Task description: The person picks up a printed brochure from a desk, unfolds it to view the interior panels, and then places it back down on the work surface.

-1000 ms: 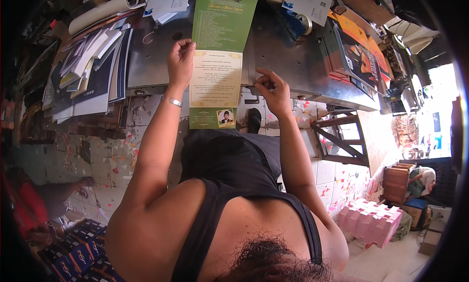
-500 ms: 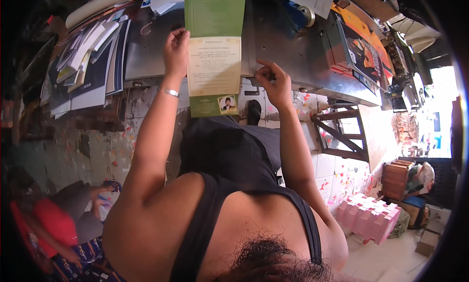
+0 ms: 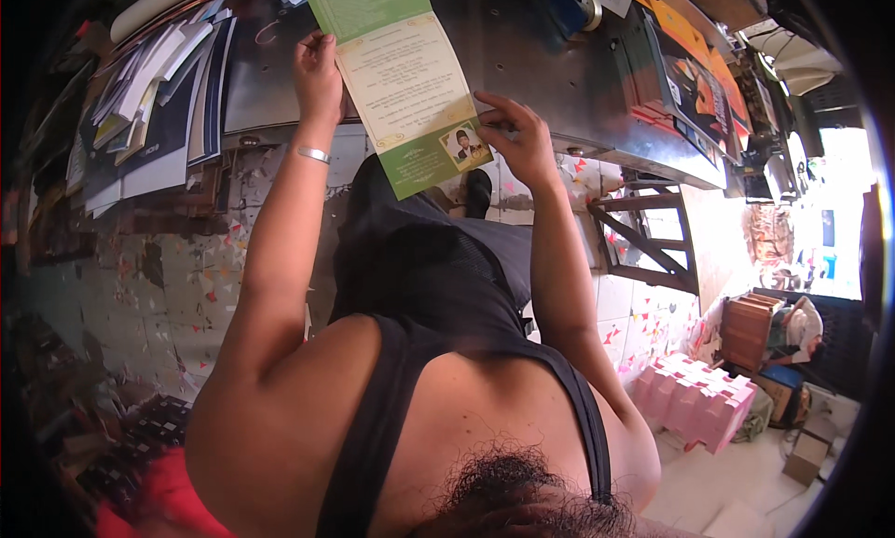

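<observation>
While the left hand (image 3: pixel 319 81) pinched the left edge of a green and cream card (image 3: pixel 406 76) between thumb and fingers, the right hand (image 3: pixel 522 139) was at the card's right edge, toward its near end. Its fingers were curled and its thumb lay by the edge; whether they gripped the card I could not tell. The card was spread out between the two hands, slanting from far left to near right, with a small portrait photo (image 3: pixel 464 146) at its near right corner. Its far part was above a dark metal table (image 3: pixel 522 62), and its near end reached past the table's edge toward the dark trousers (image 3: pixel 373 198). A silver bracelet (image 3: pixel 314 154) circled the left wrist.

Loose papers and folders (image 3: pixel 154 90) were heaped on the left, with a pale roll (image 3: pixel 158 11) beyond them. At the far right stood a roll of tape (image 3: pixel 585 11) and, nearer, piled orange and dark booklets (image 3: pixel 695 72). Below the table's right side was a wooden frame (image 3: pixel 643 202), and paper scraps dotted the tiled floor (image 3: pixel 200 300). A pink stepped bundle (image 3: pixel 695 403) sat nearer, on the right.
</observation>
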Demonstrator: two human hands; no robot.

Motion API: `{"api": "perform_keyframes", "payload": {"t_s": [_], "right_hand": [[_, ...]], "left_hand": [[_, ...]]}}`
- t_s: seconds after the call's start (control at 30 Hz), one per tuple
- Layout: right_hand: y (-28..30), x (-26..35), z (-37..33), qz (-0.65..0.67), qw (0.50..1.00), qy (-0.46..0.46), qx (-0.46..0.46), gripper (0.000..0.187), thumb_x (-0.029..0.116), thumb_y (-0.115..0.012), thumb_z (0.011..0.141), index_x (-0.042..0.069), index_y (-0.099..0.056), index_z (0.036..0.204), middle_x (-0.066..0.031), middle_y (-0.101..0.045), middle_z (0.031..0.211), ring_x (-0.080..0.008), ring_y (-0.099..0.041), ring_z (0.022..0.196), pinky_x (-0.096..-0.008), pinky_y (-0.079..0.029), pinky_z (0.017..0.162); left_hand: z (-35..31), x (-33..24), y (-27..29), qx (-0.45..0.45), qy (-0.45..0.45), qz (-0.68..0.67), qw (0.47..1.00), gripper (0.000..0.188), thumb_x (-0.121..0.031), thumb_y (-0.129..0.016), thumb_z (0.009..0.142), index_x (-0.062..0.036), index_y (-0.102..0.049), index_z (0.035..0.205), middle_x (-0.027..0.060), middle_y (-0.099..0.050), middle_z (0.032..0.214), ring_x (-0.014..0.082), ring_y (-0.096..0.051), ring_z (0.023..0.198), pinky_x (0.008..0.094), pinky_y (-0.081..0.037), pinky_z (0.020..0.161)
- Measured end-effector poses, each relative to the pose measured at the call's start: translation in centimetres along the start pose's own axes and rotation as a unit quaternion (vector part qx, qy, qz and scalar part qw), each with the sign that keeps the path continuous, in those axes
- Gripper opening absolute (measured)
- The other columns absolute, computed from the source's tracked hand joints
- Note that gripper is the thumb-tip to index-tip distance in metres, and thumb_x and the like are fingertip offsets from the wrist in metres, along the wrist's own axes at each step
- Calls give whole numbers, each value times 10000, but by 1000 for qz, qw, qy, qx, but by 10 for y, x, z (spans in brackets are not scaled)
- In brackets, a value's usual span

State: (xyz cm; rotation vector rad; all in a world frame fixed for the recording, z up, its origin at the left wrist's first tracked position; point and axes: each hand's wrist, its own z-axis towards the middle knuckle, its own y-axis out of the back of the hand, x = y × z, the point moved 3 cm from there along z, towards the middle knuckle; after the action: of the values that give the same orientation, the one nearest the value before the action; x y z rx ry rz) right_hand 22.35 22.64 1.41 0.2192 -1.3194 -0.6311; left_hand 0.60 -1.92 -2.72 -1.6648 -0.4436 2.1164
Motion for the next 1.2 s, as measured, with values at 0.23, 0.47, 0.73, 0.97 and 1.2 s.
{"api": "perform_keyframes", "payload": {"t_s": [0.23,0.47,0.73,0.97,1.2], "right_hand": [[0,-1,-1,8,999,-30,7,530,43,-775,797,118,-714,1318,-76,-792,966,-213,-707,895,-351,-540,856],[0,-2,-1,-2,1000,-27,1,505,57,-766,815,108,-713,1315,-67,-794,960,-207,-700,890,-349,-537,850],[0,0,-1,-8,1000,-22,1,497,40,-729,858,77,-695,1352,-63,-779,940,-118,-700,862,-292,-545,856],[0,-2,-1,-15,1000,-25,-3,494,39,-728,859,80,-697,1350,-62,-777,941,-121,-700,862,-295,-550,853],[1,3,-1,-28,999,-20,-4,489,49,-736,855,94,-705,1341,-60,-774,938,-130,-688,851,-299,-543,845]], "left_hand": [[-3,-4,-3,2,8,-11,1000,239,-151,-639,1051,11,-542,1198,84,-634,1144,150,-612,1060,297,-501,958],[-4,-4,-3,3,0,-4,1000,228,-149,-645,1049,7,-552,1185,80,-630,1147,144,-604,1061,293,-494,958],[-3,-2,-3,10,-7,-15,1000,219,-122,-644,1044,9,-555,1195,79,-642,1153,142,-606,1066,293,-489,961],[0,1,-1,18,-6,-11,1000,214,-112,-644,1041,12,-561,1193,80,-646,1154,145,-608,1067,292,-487,963],[-1,2,-1,21,6,-41,999,221,-124,-643,1045,13,-562,1198,85,-642,1157,144,-606,1070,292,-486,972]]}}
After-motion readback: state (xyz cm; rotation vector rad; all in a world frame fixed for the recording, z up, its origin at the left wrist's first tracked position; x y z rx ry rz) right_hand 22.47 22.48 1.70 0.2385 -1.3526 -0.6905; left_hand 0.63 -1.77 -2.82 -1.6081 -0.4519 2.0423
